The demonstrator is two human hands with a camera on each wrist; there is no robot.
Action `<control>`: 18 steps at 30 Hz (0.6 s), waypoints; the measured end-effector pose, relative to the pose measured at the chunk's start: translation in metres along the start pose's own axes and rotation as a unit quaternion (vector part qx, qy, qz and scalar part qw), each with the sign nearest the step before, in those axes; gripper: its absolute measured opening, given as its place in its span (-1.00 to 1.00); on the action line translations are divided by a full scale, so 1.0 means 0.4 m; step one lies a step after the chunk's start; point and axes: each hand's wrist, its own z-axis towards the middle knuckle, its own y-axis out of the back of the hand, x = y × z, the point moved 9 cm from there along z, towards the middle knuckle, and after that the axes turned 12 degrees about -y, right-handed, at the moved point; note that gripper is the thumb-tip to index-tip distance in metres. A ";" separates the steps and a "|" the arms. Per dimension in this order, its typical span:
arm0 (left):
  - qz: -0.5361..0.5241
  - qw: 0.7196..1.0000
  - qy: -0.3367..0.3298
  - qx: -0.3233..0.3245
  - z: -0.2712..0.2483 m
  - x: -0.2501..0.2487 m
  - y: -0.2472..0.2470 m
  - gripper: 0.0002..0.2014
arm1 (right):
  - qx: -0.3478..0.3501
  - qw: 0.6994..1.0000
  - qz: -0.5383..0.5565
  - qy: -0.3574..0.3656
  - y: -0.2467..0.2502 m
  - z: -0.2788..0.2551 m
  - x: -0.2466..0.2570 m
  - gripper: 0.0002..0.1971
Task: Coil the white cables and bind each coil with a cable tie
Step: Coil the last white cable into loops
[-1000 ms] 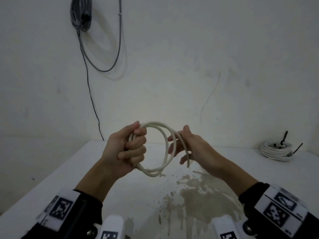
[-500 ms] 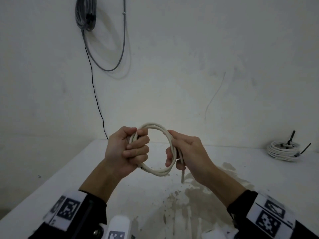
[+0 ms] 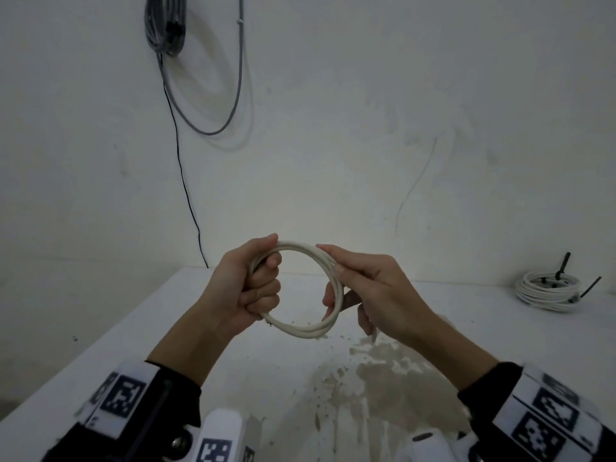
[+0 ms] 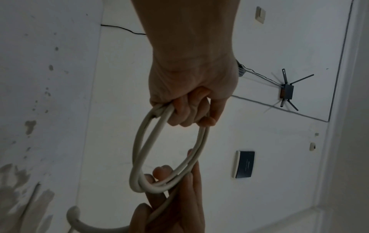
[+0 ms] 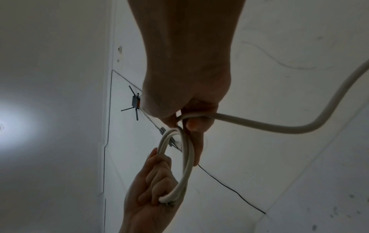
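A small coil of white cable point(image 3: 308, 331) hangs in the air above the white table point(image 3: 166, 328), between both hands. My left hand point(image 3: 253, 288) grips the coil's left side in a fist, plain also in the left wrist view point(image 4: 189, 110). My right hand point(image 3: 353, 288) holds the coil's right side, thumb on top and fingers curled behind it point(image 5: 191, 123). A loose tail of the cable point(image 5: 279, 124) runs out from the right hand. A second white coil point(image 3: 546, 290), bound with black ties, lies at the table's far right.
A grey cable bundle point(image 3: 166, 25) hangs on the wall at upper left, with a thin black wire point(image 3: 183, 181) dropping to the table's back edge. A brownish stain point(image 3: 393, 388) marks the table in front of me. The table's left edge falls away to the floor.
My right hand has slid up the coil's right side from the lower part to the top. The loop has opened rounder. The left fist has kept its grip.
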 end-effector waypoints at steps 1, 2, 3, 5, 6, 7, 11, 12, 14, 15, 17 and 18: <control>0.004 1.000 0.001 0.003 0.000 -0.004 -0.003 -0.64 | -0.008 1.000 0.001 0.001 0.009 0.003 0.001 -0.66; 0.011 1.000 0.003 0.008 -0.002 -0.008 -0.009 -0.64 | -0.022 1.000 -0.004 0.004 0.021 0.007 0.003 -0.69; 0.021 1.000 0.005 0.014 -0.004 -0.010 -0.012 -0.65 | -0.038 0.999 -0.013 0.010 0.034 0.012 0.005 -0.72; 0.044 0.999 0.017 0.025 -0.012 -0.009 -0.022 -0.65 | -0.071 0.996 -0.040 0.034 0.061 0.020 0.012 -0.76; 0.054 0.998 0.026 0.031 -0.017 -0.006 -0.026 -0.66 | -0.087 0.993 -0.058 0.046 0.072 0.022 0.017 -0.77; 0.062 0.997 0.033 0.035 -0.022 -0.002 -0.029 -0.67 | -0.104 0.990 -0.072 0.058 0.082 0.023 0.022 -0.77; 0.069 0.995 0.047 0.047 -0.032 0.009 -0.039 -0.67 | -0.155 0.980 -0.074 0.103 0.112 0.022 0.048 -0.74; 0.071 0.995 0.049 0.049 -0.035 0.010 -0.040 -0.67 | -0.163 0.978 -0.073 0.108 0.117 0.022 0.053 -0.73; 0.078 0.994 0.052 0.052 -0.040 0.011 -0.043 -0.67 | -0.173 0.976 -0.070 0.114 0.127 0.020 0.058 -0.72; 0.081 0.994 0.053 0.053 -0.042 0.012 -0.044 -0.67 | -0.179 0.974 -0.068 0.117 0.133 0.018 0.059 -0.72; 0.079 0.994 0.054 0.053 -0.044 0.011 -0.048 -0.67 | -0.196 0.971 -0.069 0.119 0.149 0.016 0.057 -0.72; 0.074 0.995 0.053 0.050 -0.043 0.010 -0.048 -0.67 | -0.198 0.972 -0.067 0.108 0.155 0.018 0.050 -0.72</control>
